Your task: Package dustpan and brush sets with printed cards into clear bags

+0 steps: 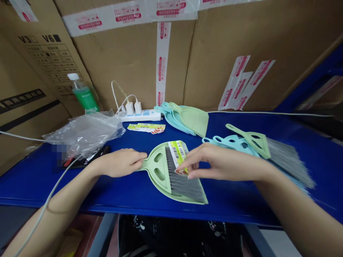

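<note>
A green dustpan point(158, 189) lies on the blue table with a matching green hand brush point(157, 166) nested in it, grey bristles to the right. My left hand point(122, 162) is closed around both handles at their left end. Across the bristles rests a yellow-green and white printed label card point(177, 151). With bent fingers, my right hand point(205, 160) pinches the lower end of this card. The fingers cover part of the card's edge.
Behind stand stacked blue and green dustpans point(194, 117), loose label cards point(147, 127) and a power strip point(146, 115). To the right lie several brushes point(257, 144). Plastic bags point(85, 130), a green bottle point(85, 94) and a white cable point(50, 192) occupy the left. Cardboard point(128, 53) walls the back.
</note>
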Available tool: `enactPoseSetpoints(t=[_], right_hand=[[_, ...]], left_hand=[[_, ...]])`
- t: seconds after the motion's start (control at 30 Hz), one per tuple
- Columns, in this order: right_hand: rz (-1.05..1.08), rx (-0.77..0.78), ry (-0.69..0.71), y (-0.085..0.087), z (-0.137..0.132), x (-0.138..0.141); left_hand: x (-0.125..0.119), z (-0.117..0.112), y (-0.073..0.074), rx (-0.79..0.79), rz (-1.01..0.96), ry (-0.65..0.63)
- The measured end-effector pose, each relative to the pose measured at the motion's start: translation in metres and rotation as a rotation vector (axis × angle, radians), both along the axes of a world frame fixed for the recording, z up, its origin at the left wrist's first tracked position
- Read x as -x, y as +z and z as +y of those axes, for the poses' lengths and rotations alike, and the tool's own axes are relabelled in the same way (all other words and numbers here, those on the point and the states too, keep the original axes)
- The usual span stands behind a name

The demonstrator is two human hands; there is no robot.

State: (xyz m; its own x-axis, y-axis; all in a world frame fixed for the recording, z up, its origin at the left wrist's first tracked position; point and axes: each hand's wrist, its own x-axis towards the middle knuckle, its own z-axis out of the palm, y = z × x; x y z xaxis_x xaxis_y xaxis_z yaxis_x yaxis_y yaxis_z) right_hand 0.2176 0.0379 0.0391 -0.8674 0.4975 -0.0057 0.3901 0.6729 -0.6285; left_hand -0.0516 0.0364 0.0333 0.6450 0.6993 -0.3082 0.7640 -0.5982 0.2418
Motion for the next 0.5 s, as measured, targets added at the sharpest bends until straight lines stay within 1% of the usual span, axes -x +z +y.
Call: enactPoseSetpoints(t=[0.03, 0.07, 0.17, 0.23, 0.33, 0.5], right_hand=[[-0.012, 0.018, 0.009, 0.000, 0.000, 0.000], [-0.024, 0.001, 0.001, -0.002, 0.000, -0.001], [-0.046, -0.202, -0.114, -0.009, 0.001, -0.004], [-0.070, -0.297, -0.161, -0.016, 0.003, -0.004], [-0.133, -0.319, -0.138, -0.023, 0.004, -0.003], [-0.218, -0.298, -0.138, -0.025, 0.003, -0.002]], left_hand=[[0.000, 0.000, 0.000, 0.003, 0.000, 0.002], [0.000, 0.000, 0.000, 0.006, 0.000, 0.002], [0.000, -0.001, 0.000, 0.011, -0.010, 0.002], [0.000, -0.001, 0.000, 0.018, -0.016, 0.005], [0.001, -0.002, -0.001, 0.024, -0.022, 0.010], [0.000, -0.001, -0.001, 0.027, -0.025, 0.004]])
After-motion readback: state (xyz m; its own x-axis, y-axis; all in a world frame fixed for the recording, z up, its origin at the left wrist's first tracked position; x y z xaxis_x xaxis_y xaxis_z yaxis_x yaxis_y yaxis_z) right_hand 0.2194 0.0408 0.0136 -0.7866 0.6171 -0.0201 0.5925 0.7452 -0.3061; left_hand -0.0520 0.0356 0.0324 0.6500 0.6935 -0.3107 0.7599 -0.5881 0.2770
